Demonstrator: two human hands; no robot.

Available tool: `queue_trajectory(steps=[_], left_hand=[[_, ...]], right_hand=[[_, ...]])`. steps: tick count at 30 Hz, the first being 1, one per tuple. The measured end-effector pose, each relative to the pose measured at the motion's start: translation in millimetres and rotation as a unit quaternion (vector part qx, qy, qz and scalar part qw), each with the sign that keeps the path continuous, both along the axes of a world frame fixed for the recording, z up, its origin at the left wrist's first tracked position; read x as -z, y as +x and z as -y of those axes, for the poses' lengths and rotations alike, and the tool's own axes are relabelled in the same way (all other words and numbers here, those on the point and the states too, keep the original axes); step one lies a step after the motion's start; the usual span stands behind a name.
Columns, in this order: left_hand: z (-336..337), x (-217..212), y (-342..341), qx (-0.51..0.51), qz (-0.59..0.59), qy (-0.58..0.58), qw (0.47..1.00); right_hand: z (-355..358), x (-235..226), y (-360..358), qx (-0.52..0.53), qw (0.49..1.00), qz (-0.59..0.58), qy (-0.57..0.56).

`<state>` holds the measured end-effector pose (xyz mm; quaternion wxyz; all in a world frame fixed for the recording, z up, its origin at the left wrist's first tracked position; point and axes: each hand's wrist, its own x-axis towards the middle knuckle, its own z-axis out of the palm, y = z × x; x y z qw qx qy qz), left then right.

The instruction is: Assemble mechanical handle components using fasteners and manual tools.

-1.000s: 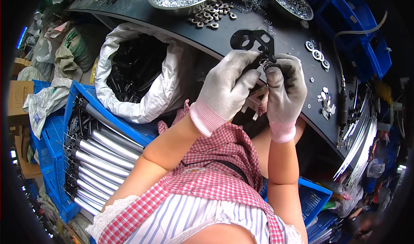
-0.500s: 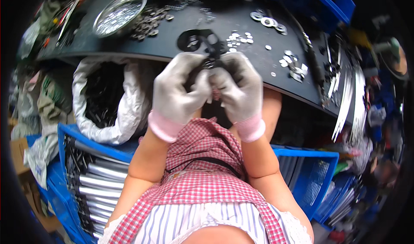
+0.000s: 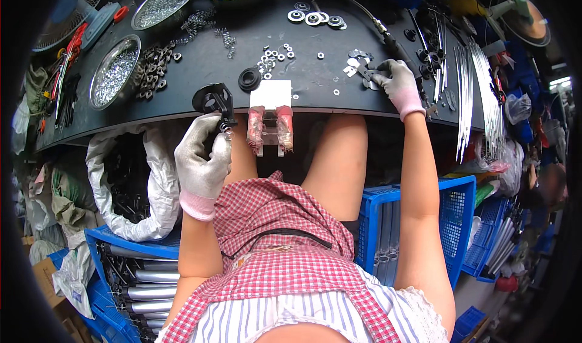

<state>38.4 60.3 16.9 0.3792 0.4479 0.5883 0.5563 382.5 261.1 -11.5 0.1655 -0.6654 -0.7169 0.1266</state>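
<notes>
At two o'clock on the dark curved workbench, gloved right hand pinches small flat metal plates, gloved left hand clamping black plastic bracket at ten.

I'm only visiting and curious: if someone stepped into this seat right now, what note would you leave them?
Left hand: gloved, gripping a black clamp-like part with a spring under it, at the bench edge.
Right hand: gloved, out on the bench, fingers on small metal pieces.
Nearby: washers and bowls of hardware.
Done: part picked up and held.
Left: likely fitting a small piece to it; none attached that I can see.
</notes>
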Motion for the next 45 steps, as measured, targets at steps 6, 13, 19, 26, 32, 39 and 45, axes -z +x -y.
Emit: queue_trajectory(steps=[6,13,19,26,32,39,45], left_hand=[[-7,-4,0,0.010,0.001,0.007,1.000],[-6,-1,-6,-0.023,0.025,0.039,0.999],[-15,-3,0,-0.009,-0.017,0.092,0.996],[-6,-3,-8,-0.048,-0.046,0.097,0.993],[-5,-2,-11,-0.061,-0.022,0.079,0.995],[4,-11,-9,-0.007,0.180,0.014,0.984],[16,-9,-20,0.103,0.038,0.114,0.987]], right_hand=[[-10,-26,1,0.002,0.992,0.113,-0.054],[52,-60,-75,-0.062,0.866,-0.464,-0.173],[135,-46,-167,-0.165,0.578,-0.689,-0.405],[151,-36,-200,-0.151,0.499,-0.722,-0.455],[150,-32,-210,-0.145,0.440,-0.744,-0.483],[153,-36,-229,-0.158,0.664,-0.684,-0.257],[150,-47,-228,-0.199,0.689,-0.665,-0.208]])
